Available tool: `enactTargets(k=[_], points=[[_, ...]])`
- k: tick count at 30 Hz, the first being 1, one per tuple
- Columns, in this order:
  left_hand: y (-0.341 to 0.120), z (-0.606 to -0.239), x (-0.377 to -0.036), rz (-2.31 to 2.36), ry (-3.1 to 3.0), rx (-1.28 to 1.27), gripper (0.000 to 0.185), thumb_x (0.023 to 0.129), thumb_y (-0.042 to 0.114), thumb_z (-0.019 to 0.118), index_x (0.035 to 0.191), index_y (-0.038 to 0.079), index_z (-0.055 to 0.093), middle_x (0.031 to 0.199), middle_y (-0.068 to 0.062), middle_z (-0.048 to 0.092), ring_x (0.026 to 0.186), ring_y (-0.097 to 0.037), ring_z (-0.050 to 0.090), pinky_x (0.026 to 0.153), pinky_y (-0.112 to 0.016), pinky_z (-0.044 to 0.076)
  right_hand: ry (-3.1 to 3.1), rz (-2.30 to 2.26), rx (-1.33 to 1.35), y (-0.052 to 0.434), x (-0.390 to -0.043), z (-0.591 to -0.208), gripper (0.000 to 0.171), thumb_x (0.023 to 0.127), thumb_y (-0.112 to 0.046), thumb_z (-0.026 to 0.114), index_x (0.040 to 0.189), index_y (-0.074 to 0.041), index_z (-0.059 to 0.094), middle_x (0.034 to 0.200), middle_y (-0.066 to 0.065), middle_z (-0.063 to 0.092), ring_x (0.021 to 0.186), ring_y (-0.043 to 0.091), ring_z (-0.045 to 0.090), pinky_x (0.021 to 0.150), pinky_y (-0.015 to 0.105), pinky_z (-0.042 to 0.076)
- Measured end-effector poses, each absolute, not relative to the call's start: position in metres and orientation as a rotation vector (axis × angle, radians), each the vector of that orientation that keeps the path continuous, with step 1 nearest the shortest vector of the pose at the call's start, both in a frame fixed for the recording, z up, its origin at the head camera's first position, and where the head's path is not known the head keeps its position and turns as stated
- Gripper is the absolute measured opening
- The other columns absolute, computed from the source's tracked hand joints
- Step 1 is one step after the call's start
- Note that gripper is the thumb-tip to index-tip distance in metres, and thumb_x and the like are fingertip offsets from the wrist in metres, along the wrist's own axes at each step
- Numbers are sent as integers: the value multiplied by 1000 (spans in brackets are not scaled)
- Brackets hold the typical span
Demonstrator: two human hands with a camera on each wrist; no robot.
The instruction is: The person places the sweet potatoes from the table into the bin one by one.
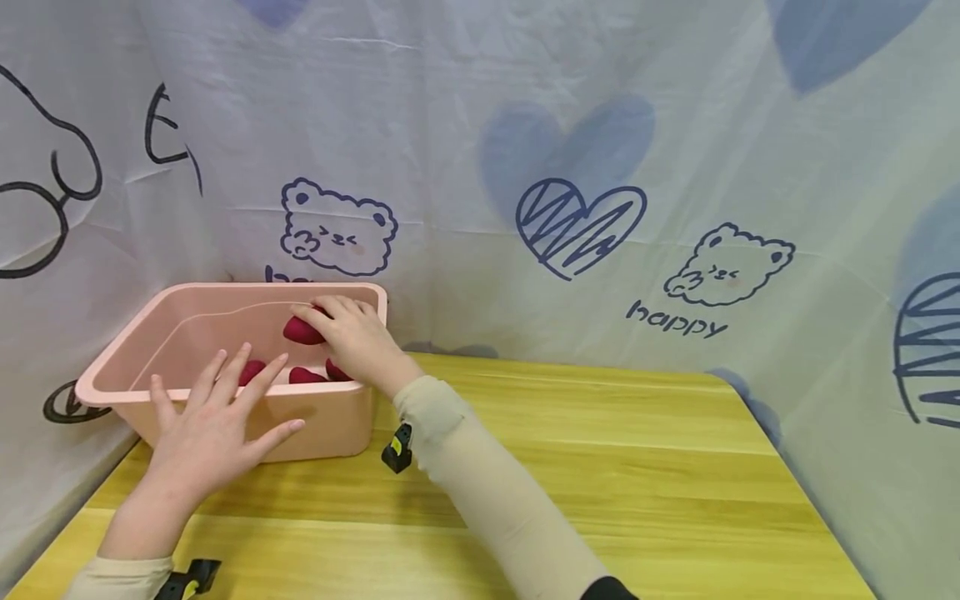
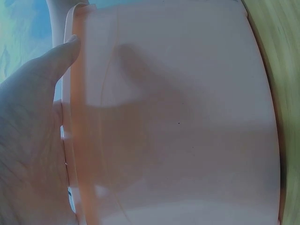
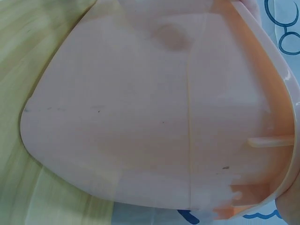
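Note:
A pink plastic bin (image 1: 330, 425) stands at the back left of the yellow wooden table (image 1: 600, 467). My right hand (image 1: 352, 333) reaches over the bin's near right corner and grips a dark red rounded piece (image 1: 302, 331) above the inside. Three more dark red pieces (image 1: 303, 377) lie on the bin's bottom. My left hand (image 1: 213, 417) lies with spread, straight fingers against the bin's front wall and rim. In the left wrist view the bin's wall (image 2: 178, 122) fills the frame, with my left hand (image 2: 33, 122) flat against its edge. The right wrist view shows only the bin's outer wall (image 3: 154, 108).
A printed cloth backdrop (image 1: 585, 217) with bears and hearts hangs close behind and on both sides of the table. The table's right half (image 1: 675, 500) holds nothing that shows. Black camera mounts (image 1: 397, 448) sit at both wrists.

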State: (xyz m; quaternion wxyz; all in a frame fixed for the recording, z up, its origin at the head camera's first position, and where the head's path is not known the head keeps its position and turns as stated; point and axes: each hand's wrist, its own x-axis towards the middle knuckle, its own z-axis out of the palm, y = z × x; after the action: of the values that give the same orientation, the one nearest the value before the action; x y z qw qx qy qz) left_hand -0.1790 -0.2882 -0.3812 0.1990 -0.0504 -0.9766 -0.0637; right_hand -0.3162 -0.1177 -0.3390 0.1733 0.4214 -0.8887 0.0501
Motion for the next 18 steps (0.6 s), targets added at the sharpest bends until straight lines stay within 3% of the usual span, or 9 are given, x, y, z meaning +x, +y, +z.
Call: enactTargets(k=[18], points=[[-289,-384,-180,-179,-2732,-135,84,83,73,53,154,42,18,161,-19,22,147,-44,16,103,-76,-22,-2447,148,1231,-118,-318,-342,55,99,-21,55,150,-30,37,147,-3,47,137,15,45,113,38,38]])
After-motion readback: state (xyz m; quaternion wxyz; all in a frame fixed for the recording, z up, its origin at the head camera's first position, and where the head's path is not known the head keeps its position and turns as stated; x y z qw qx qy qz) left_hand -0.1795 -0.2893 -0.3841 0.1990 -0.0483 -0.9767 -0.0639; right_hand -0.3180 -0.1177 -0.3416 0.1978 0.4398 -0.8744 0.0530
